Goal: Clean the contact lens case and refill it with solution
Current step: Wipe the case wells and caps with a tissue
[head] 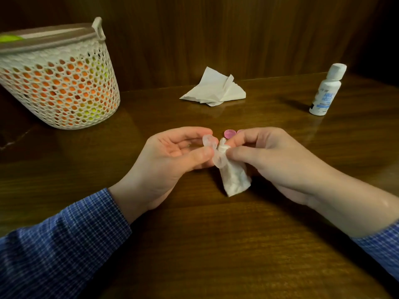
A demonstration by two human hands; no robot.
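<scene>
- Clear plastic, the contact lens case (210,147) is pinched in the left hand (172,156) above the tabletop (216,234), thumb and fingers closed on it.
- The right hand (269,156) is closed on a twisted tissue (234,178), its tip pressed into a well of the case.
- Two pink caps (229,133) lie just behind the hands.
- The solution bottle (327,89) stands capped, well apart at right; a spare tissue (216,88) and a basket (58,78) sit farther back.
- To wipe well: turn the tissue tip around the well's wall, then likely the other well.
</scene>
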